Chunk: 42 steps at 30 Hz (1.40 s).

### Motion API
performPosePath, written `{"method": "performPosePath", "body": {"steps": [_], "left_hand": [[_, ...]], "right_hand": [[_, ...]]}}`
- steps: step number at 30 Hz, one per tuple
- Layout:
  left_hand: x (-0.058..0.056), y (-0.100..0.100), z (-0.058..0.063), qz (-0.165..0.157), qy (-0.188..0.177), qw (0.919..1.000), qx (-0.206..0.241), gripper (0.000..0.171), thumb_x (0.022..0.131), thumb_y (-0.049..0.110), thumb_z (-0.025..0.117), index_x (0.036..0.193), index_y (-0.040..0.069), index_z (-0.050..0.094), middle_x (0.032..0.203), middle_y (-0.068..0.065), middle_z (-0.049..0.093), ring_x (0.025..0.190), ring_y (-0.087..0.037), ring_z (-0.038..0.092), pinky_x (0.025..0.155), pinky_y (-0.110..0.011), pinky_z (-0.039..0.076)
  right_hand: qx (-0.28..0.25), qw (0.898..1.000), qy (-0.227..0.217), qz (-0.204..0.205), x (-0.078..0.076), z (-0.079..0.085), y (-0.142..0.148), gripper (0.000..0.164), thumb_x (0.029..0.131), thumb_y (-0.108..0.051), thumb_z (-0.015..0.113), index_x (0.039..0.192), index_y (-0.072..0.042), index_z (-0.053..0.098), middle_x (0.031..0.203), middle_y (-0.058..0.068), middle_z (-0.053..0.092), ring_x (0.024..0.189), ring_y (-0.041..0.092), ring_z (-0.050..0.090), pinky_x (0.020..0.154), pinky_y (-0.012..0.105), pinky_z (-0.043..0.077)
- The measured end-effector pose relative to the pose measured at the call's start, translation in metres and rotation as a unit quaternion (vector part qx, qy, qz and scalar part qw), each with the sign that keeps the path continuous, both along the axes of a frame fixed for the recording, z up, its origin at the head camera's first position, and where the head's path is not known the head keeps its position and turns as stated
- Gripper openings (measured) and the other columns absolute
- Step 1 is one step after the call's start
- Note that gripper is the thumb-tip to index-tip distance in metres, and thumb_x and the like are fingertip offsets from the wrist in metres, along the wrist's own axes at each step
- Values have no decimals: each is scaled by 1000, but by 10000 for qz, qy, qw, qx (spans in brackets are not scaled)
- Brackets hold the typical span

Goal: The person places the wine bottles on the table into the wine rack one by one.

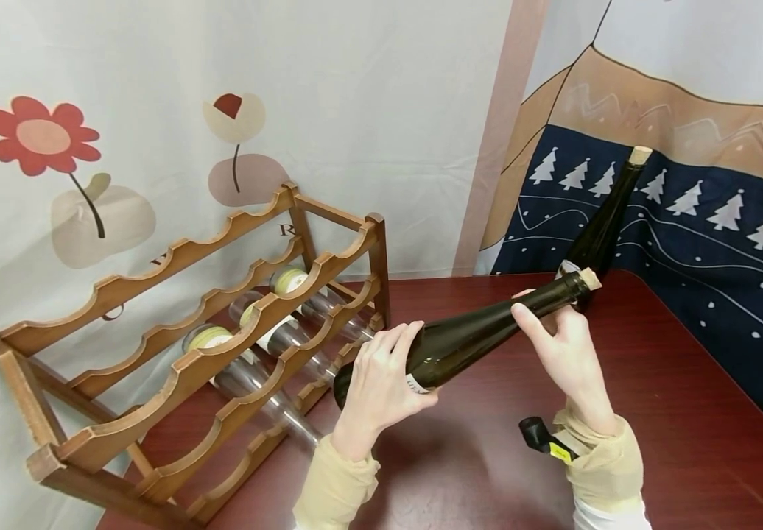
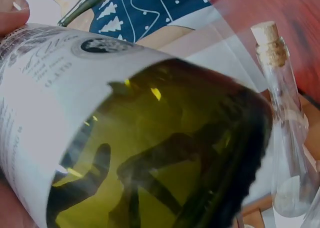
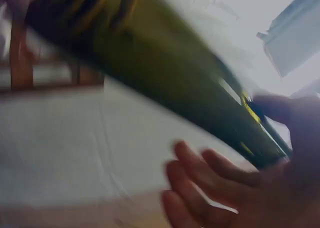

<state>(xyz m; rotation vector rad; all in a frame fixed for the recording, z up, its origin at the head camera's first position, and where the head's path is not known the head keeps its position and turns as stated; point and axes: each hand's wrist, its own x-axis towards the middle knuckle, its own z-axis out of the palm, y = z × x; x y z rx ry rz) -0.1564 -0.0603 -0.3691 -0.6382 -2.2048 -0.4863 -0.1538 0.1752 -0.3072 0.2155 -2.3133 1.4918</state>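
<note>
A dark green wine bottle (image 1: pixel 461 346) with a cork in its mouth is held tilted above the table, neck up to the right. My left hand (image 1: pixel 381 379) grips its lower body over the white label (image 2: pixel 100 68). Around the neck my right hand (image 1: pixel 563 353) lies loosely, thumb on the near side; in the right wrist view several fingers (image 3: pixel 200 173) stand apart from the glass. Left of the hands is a wooden bottle rack (image 1: pixel 222 353), where three clear bottles with pale labels lie, one clear bottle (image 1: pixel 255 383) nearest me.
Another dark corked bottle (image 1: pixel 603 228) stands upright at the back right, partly behind the held one. The dark red table (image 1: pixel 673 412) ends against printed curtains (image 1: pixel 408 132). A black wrist camera (image 1: pixel 537 434) sits on the right sleeve.
</note>
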Motion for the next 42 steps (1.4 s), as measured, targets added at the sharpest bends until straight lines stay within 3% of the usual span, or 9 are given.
{"method": "performPosePath", "body": {"steps": [3, 7, 12, 16, 21, 24, 33, 38, 42], "left_hand": [[0, -2, 0, 155, -28, 9997, -169, 92, 39, 42, 88, 121, 14, 57, 104, -3, 66, 90, -21, 63, 70, -34, 52], [-2, -5, -1, 308, -23, 9990, -322, 92, 39, 44, 87, 120, 15, 58, 104, -5, 67, 90, -22, 64, 70, -36, 52], [-4, -9, -2, 462, 47, 9980, -433, 93, 38, 47, 87, 120, 15, 58, 102, -4, 67, 90, -23, 64, 68, -36, 52], [-4, -10, -1, 568, 29, 9969, -550, 93, 38, 46, 87, 121, 16, 58, 103, -3, 67, 90, -22, 64, 68, -36, 51], [-3, -11, -1, 670, -51, 9951, -719, 94, 37, 46, 89, 121, 18, 57, 103, -2, 67, 90, -23, 63, 69, -37, 51], [-2, -10, -1, 740, -35, 9937, -844, 96, 36, 47, 90, 121, 19, 58, 103, -1, 67, 90, -23, 62, 71, -38, 50], [-2, -9, -4, 852, 270, 9895, -1140, 96, 32, 47, 90, 120, 22, 60, 103, -2, 66, 91, -23, 61, 75, -38, 49], [-2, -8, -3, 869, 329, 9879, -1244, 96, 31, 45, 90, 120, 23, 60, 102, -1, 65, 90, -23, 60, 78, -38, 49], [-2, -7, -4, 892, 321, 9868, -1313, 93, 32, 43, 90, 119, 24, 61, 101, -2, 65, 90, -23, 61, 78, -39, 49]], "right_hand": [[1526, 9875, -288, -254, 2, 2, 11, 30, 93, -32, 57, 96, -3, 64, 83, 8, 69, 69, 6, 55, 61, 21, 43], [2546, 9663, -260, -274, 8, 5, 15, 32, 91, -42, 59, 93, -11, 69, 86, 6, 72, 74, 16, 63, 63, 29, 47], [2920, 9386, 1758, -531, 8, 0, 11, 27, 81, -44, 71, 83, -17, 69, 74, -4, 67, 68, 10, 54, 58, 24, 42], [3246, 8832, 3348, -494, 1, -3, 8, 39, 87, -45, 62, 92, -8, 70, 87, 7, 68, 79, 22, 56, 63, 33, 49], [3884, 8350, 3877, -412, -10, -7, 4, 46, 66, -17, 84, 107, -5, 67, 103, 16, 63, 96, 36, 54, 82, 45, 48], [4186, 8278, 3720, -347, -15, -11, 4, 62, 54, -10, 89, 111, -6, 66, 107, 16, 62, 101, 36, 53, 93, 47, 45], [4631, 8367, 2924, -81, -29, -28, 0, 57, 53, -6, 82, 107, -8, 64, 98, 11, 65, 98, 32, 57, 105, 53, 38], [4834, 8333, 2679, -133, -36, -39, -4, 48, 49, -4, 81, 94, -7, 63, 84, 9, 66, 85, 29, 60, 97, 49, 45], [4873, 8320, 2647, -156, -40, -46, -5, 33, 50, 1, 73, 78, -9, 58, 69, 5, 62, 70, 26, 58, 71, 39, 52]]}}
